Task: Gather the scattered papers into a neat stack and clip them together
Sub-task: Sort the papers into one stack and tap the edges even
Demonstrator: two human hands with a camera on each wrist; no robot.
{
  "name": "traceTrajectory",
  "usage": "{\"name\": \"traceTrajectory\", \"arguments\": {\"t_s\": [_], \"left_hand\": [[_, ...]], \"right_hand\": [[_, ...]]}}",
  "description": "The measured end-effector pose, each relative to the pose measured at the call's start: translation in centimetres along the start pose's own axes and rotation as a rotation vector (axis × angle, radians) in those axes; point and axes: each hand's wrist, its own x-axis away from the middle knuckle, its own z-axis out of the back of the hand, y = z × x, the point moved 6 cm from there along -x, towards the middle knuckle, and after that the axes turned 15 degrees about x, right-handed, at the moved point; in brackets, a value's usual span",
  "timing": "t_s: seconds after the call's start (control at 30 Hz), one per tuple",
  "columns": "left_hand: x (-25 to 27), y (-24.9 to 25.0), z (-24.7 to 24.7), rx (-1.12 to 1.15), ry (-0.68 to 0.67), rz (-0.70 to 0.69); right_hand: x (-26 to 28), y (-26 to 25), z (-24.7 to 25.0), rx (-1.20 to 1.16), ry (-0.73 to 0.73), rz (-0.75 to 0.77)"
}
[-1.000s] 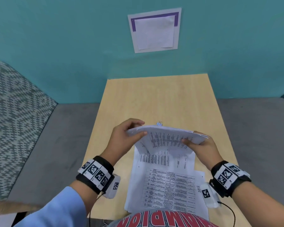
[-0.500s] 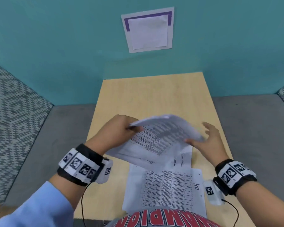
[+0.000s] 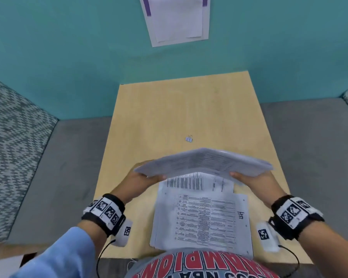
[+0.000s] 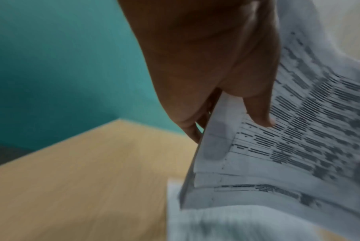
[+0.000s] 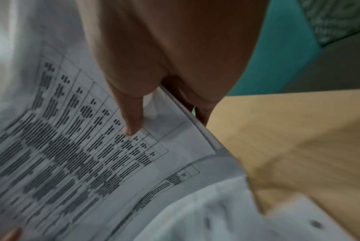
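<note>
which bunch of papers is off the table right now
The bundle of papers held up between the left hand and right hand; the other printed sheets lie flat on the table.

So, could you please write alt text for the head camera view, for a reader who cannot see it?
Both hands hold a bowed bundle of printed papers above a light wooden table, left hand at one end, right hand at the other. More printed sheets lie beneath, and a small binder clip sits beyond.

Teal wall (image 3: pixel 68 57) bears taped sheet (image 3: pixel 176 19); grey patterned cushions (image 3: pixel 12 141).
</note>
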Motion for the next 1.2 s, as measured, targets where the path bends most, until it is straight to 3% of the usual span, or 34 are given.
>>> {"name": "traceTrajectory", "arguments": {"t_s": [0.17,0.37,0.47,0.7,0.9,1.07,1.13,1.2], "left_hand": [[-1.4,-5.1,0.7,-0.067,0.078,0.006],[-1.6,-2.6,1.3,0.025,0.182,-0.115],[-1.8,-2.5,1.0,0.009,0.153,-0.155],[-2.5,-3.2,0.3,-0.036,0.101,-0.085],[-2.3,-0.8,0.3,-0.008,0.13,-0.21],[-2.2,-2.5,0.2,-0.125,0.089,-0.091],[-1.9,-1.8,0.5,-0.197,0.11,-0.125],[-1.1,0.5,-0.1,-0.301,0.094,-0.23]], "right_hand": [[-1.6,5.0,-1.5,0.105,0.001,-0.089],[-1.8,3.8,0.2,0.08,0.091,-0.075],[-1.4,3.2,0.5,0.098,0.058,-0.028],[-2.1,1.8,0.6,0.17,0.006,0.028],[-1.5,0.2,1.9,0.201,0.095,0.064],[-0.5,1.4,1.6,0.358,0.02,-0.028],[-0.4,-0.5,2.1,0.517,0.113,0.078],[-0.1,-3.8,1.8,0.771,0.205,0.296]]}}
